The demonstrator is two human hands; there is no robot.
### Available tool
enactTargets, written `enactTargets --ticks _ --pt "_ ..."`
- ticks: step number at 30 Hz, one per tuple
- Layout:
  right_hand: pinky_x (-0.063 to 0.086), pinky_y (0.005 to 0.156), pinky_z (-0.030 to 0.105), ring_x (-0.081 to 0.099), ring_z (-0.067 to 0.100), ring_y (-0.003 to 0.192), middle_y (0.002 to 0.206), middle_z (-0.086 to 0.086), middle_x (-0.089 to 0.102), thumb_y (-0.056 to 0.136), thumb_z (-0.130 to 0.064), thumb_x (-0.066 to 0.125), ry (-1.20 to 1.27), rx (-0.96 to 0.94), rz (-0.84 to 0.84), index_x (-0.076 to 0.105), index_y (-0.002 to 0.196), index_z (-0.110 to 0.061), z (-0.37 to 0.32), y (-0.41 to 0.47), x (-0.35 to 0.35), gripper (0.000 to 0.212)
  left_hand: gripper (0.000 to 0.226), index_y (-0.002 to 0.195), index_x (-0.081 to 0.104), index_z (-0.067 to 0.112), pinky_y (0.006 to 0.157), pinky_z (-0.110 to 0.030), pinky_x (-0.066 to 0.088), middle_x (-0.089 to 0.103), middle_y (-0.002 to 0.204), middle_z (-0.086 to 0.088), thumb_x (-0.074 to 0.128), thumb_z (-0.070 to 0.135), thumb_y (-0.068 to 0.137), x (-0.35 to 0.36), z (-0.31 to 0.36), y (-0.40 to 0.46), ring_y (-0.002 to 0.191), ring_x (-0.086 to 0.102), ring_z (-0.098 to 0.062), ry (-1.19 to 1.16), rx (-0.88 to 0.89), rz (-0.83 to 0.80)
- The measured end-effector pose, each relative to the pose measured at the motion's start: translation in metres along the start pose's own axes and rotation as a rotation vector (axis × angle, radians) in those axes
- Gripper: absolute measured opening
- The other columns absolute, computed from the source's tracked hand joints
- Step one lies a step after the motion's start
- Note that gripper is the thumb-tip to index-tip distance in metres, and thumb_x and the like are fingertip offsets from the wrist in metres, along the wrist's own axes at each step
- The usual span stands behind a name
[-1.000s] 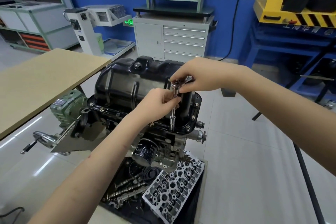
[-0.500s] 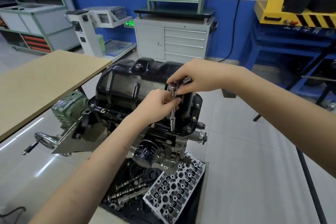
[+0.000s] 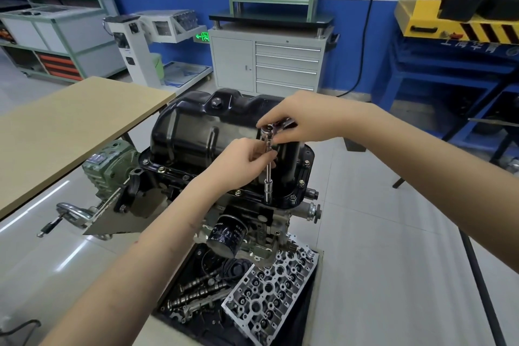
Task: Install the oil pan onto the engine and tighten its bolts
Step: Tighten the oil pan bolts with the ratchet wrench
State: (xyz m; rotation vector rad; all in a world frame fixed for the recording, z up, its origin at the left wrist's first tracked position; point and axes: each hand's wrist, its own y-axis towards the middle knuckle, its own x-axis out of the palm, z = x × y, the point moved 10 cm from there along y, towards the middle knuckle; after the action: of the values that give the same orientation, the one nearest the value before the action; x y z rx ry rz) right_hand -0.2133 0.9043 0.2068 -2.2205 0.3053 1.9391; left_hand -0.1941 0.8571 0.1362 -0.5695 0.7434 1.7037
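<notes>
The right hand (image 3: 306, 118) grips the chrome ratchet wrench (image 3: 273, 130) head; the left hand (image 3: 241, 160) pinches its slim steel extension bar (image 3: 268, 168), socket standing on the glossy black oil pan (image 3: 202, 135) flange atop the engine (image 3: 261, 219).

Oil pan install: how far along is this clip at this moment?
Done: the oil pan sits on the engine, with bolts showing along its flange. In hand: the right hand grips the ratchet, and the left hand pinches its extension, socket on a near-edge bolt. Left: remaining bolts; tightness can't be judged.
</notes>
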Motion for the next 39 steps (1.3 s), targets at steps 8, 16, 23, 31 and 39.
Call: enactTargets --ticks 8,16,23,31,39 --pt "0.028 0.046 0.024 0.047 0.016 0.062 0.071 0.001 0.058 0.082 -0.055 0.053 -0.217 0.16 0.091 0.063 0.092 -0.007 0.012 0.007 -0.004 0.05 0.018 0.09 0.065 0.008 0.079 -0.034 0.052 0.071 0.084 -0.002 0.051 0.02 0.093 0.008 -0.004 0.004 0.079 0.066 -0.018 -0.084 -0.049 -0.023" --pt "0.038 0.077 0.023 0.056 0.02 0.096 0.108 0.0 0.064 0.089 -0.018 0.055 -0.071 -0.002 -0.072 0.058 0.121 -0.018 -0.003 0.002 0.003 0.033 0.021 0.076 0.063 0.016 0.083 -0.048 0.052 0.071 0.082 -0.002 0.052 0.019 0.093 0.011 -0.005 0.004 0.086 0.067 -0.026 -0.152 -0.089 -0.12" --pt "0.027 0.047 0.024 0.042 0.01 0.056 0.062 -0.007 0.047 0.083 -0.054 0.053 -0.196 0.14 0.062 0.063 0.097 -0.011 0.013 0.004 -0.004 0.046 0.018 0.08 0.064 0.015 0.081 -0.051 0.052 0.071 0.08 -0.003 0.052 0.015 0.092 0.011 -0.006 0.002 0.087 0.065 -0.037 -0.254 -0.084 -0.05" --pt "0.033 0.076 0.012 0.049 0.004 0.093 0.11 -0.009 0.06 0.088 -0.018 0.057 0.012 -0.005 0.012 0.055 0.127 -0.02 0.001 0.0 0.001 0.038 0.018 0.078 0.06 0.013 0.085 -0.05 0.051 0.068 0.077 -0.004 0.051 0.013 0.093 0.013 -0.008 0.005 0.085 0.066 -0.035 -0.278 -0.107 -0.114" --pt "0.028 0.048 0.023 0.048 0.015 0.065 0.065 -0.006 0.05 0.083 -0.054 0.053 -0.212 0.152 0.092 0.061 0.089 -0.012 0.021 0.004 -0.004 0.042 0.02 0.085 0.064 0.008 0.081 -0.048 0.053 0.07 0.08 -0.008 0.05 0.018 0.094 0.012 -0.008 0.008 0.084 0.067 -0.032 -0.225 -0.09 -0.071"
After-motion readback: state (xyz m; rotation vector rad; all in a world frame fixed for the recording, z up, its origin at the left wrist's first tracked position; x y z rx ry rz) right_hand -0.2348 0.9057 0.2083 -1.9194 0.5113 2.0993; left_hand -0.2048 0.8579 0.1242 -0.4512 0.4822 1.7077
